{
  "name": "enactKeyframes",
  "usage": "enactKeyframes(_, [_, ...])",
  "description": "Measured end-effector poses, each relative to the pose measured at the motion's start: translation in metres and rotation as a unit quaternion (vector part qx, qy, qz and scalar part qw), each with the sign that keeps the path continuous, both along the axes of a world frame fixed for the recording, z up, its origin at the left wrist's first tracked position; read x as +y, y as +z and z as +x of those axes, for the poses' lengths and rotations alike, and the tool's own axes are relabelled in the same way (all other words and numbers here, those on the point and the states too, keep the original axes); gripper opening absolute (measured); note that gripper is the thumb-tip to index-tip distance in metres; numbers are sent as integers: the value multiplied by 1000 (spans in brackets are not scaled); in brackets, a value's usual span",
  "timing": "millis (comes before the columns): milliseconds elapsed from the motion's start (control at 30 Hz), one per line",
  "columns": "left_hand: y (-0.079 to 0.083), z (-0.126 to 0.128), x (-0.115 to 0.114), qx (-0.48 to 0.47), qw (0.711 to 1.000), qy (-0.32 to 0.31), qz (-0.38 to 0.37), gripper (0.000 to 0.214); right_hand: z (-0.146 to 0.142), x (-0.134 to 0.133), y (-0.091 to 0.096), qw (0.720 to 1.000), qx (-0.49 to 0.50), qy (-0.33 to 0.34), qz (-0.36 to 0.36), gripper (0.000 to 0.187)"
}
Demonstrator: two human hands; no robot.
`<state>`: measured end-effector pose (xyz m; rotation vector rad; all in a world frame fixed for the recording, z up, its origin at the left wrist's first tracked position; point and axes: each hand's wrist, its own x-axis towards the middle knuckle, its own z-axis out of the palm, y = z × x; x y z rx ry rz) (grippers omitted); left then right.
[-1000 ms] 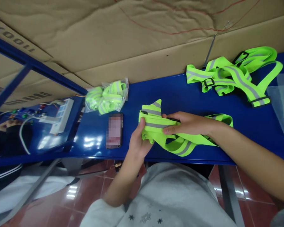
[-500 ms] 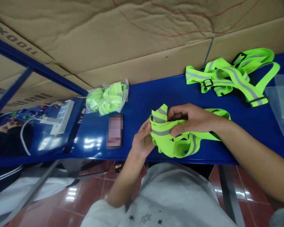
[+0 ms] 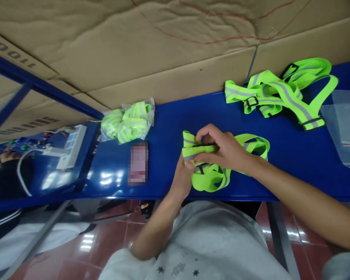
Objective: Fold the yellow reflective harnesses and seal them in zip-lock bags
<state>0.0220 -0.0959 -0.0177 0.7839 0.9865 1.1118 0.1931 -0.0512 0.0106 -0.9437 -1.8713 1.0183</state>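
A neon-green reflective strap harness [image 3: 212,177] with grey stripes and black buckles lies bunched at the front of the blue table [image 3: 288,155]. My left hand [image 3: 183,179] grips its folded left end from below, fingers closed on the fabric. My right hand [image 3: 221,149] comes over the top and pinches the same folded bundle. A loop of the harness trails out to the right behind my right wrist.
A second green harness [image 3: 280,93] lies spread at the back right. A clear bag of folded harnesses [image 3: 126,121] sits at the back left, a phone [image 3: 137,163] in front of it. Clear plastic bags [image 3: 342,124] lie at the far right. Cardboard [image 3: 163,50] backs the table.
Both hands have gathered the harness into a tighter bundle. The loose loops that hung at the right have been drawn in toward the fold.
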Motion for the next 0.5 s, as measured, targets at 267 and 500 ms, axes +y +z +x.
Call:
enactKeyframes(267, [6, 8, -4, -48, 990, -33, -126, 48, -7, -7, -12, 968, -151, -79, 185, 53])
enactKeyframes(500, [9, -4, 0, -31, 996, 22, -76, 39, -4, 0, -15, 967, -174, -70, 170, 53])
